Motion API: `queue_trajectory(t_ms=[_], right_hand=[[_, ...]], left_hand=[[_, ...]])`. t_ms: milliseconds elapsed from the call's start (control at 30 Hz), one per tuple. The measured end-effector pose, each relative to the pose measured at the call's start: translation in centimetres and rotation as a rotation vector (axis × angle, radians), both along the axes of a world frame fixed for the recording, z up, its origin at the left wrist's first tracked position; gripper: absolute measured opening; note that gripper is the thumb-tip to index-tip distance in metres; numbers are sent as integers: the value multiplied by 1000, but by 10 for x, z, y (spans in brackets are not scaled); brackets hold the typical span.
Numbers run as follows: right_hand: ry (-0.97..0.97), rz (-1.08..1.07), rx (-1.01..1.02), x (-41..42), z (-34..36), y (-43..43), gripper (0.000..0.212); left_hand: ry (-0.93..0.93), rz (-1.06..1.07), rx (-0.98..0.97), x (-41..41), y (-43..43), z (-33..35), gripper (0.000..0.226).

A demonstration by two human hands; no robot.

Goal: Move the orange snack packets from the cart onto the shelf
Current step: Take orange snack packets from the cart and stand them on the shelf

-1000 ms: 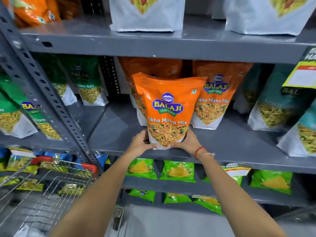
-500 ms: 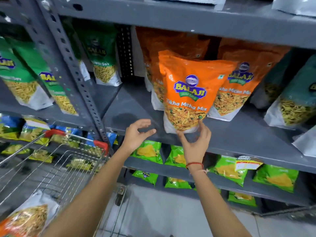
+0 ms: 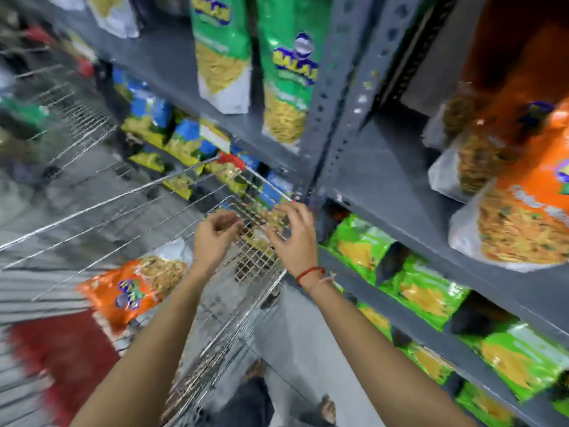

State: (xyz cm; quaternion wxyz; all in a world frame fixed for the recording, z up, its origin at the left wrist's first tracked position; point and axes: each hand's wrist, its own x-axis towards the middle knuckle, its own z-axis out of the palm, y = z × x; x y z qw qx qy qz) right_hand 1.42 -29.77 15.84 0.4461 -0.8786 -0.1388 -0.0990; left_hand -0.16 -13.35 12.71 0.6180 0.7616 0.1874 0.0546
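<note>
The view is blurred and tilted. An orange snack packet [image 3: 132, 291] lies flat inside the wire cart [image 3: 129, 204] at lower left. Several orange packets [image 3: 520, 211] stand on the grey shelf [image 3: 388, 180] at the right edge. My left hand [image 3: 212, 238] hovers over the cart's near corner, fingers loosely curled and empty. Beside it my right hand [image 3: 292, 235], with a red thread on the wrist, has its fingers spread over the cart's rim, holding nothing. Both hands are well left of the shelved orange packets.
Green packets [image 3: 286, 81] stand on the shelf section to the left of the upright post [image 3: 326, 112]. Small green packets [image 3: 425, 291] fill the lower shelves at right. Blue and yellow packets [image 3: 184, 140] sit behind the cart. The cart has red corner caps [image 3: 228, 158].
Both hands have left the orange packet standing on the shelf and swung down and left over the cart. The camera has turned left toward the cart, with motion blur.
</note>
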Motion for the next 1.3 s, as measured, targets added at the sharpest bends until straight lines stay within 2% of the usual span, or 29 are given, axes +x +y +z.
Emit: queue_trajectory(t_ms=[100, 267, 467, 600, 700, 800, 933, 1000, 1067, 1133, 1200, 1300], right_hand=[[145, 196, -136, 5, -28, 56, 41], [314, 511, -382, 10, -69, 132, 48], [421, 765, -580, 21, -142, 202, 59], [402, 859, -725, 48, -195, 239, 75], [347, 946, -880, 66, -224, 262, 89], [315, 1064, -961, 77, -243, 278, 99], [167, 1031, -984, 75, -245, 283, 104], [133, 1000, -1005, 66, -239, 281, 108], [133, 969, -1039, 57, -232, 277, 109], [178, 956, -1103, 52, -225, 272, 106], [343, 978, -1173, 44, -222, 258, 98], [609, 912, -1109, 34, -205, 227, 99]], left_hand=[[152, 173, -9, -30, 55, -45, 24], [386, 391, -155, -86, 112, -123, 17], [739, 646, -484, -141, 129, -212, 56], [601, 758, -789, -131, 136, -250, 72], [478, 779, -901, -113, 139, -267, 44], [331, 883, -1027, -98, 148, -273, 43], [229, 938, -1090, -89, 152, -276, 15], [249, 902, -1064, -90, 148, -274, 15], [287, 862, -1051, -94, 147, -271, 25], [316, 811, -1014, -100, 147, -262, 48], [346, 725, -967, -107, 143, -250, 64], [401, 711, -895, -113, 132, -234, 46]])
